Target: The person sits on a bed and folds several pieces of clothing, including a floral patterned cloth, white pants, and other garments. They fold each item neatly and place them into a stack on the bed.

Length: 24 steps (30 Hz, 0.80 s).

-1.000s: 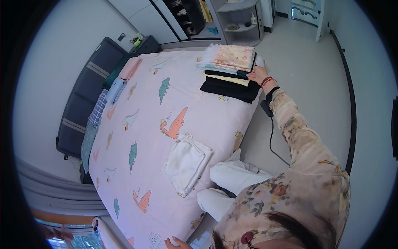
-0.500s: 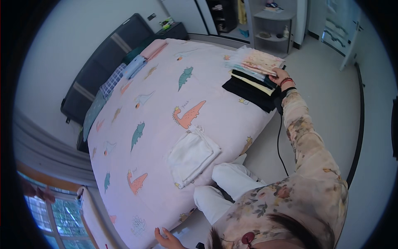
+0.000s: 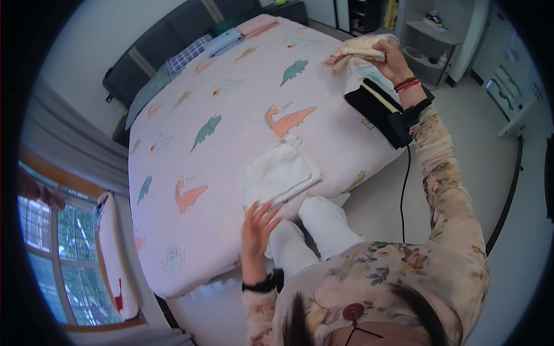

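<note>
At the right edge of the bed (image 3: pixel 242 127), my right hand (image 3: pixel 392 62) is closed on a folded peach floral garment (image 3: pixel 365 47), lifted above the stack beneath. In that stack lie a pale, light-blue-white cloth (image 3: pixel 363 70), a thin yellow folded piece (image 3: pixel 381 93) and black folded clothes (image 3: pixel 372 112). My left hand (image 3: pixel 258 228) is open, fingers spread, close to the near edge of a folded white garment (image 3: pixel 280 170) on the bed in front of me. Whether its fingertips touch the cloth I cannot tell.
Folded blue cloth (image 3: pixel 224 41), pink cloth (image 3: pixel 258 26) and a plaid pillow (image 3: pixel 187 55) lie by the dark headboard (image 3: pixel 164 43). A grey shelf unit (image 3: pixel 433 34) stands beyond the bed at right. A black cable (image 3: pixel 405 196) hangs from my right wrist. A window (image 3: pixel 72 254) is at left.
My right hand has lifted the floral garment off the stack. My left hand has come up from the lower edge toward the white garment. The view has shifted.
</note>
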Available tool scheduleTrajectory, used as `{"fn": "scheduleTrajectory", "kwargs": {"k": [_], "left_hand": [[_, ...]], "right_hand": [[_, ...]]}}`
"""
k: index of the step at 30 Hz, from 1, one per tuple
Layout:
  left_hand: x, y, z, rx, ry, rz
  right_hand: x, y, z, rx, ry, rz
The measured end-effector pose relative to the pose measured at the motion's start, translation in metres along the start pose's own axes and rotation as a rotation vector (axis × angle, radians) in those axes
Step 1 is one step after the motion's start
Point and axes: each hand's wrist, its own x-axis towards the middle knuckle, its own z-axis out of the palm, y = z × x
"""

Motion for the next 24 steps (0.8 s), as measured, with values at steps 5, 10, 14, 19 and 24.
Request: {"fn": "scheduleTrajectory", "kwargs": {"k": [5,10,14,19,24], "left_hand": [[0.054,-0.018,0.065,-0.449,-0.344,-0.306],[0.069,-0.002,0.102,-0.677,-0.378,-0.177],[0.062,0.022,0.072,-0.975,-0.192,0.020],[0.061,0.033,0.009,-0.812,0.078,0.253],[0.095,0.051,-0.027,-0.523,0.335,0.276]], "right_hand": [[-0.060,0.027,0.109,0.093,-0.233,0.095],[-0.097,0.071,0.148,0.245,-0.551,0.265],[-0.120,0.094,0.143,0.342,-0.746,0.420],[-0.127,0.129,0.132,0.199,-0.635,0.451],[-0.100,0.169,0.119,0.165,-0.621,0.487]]}}
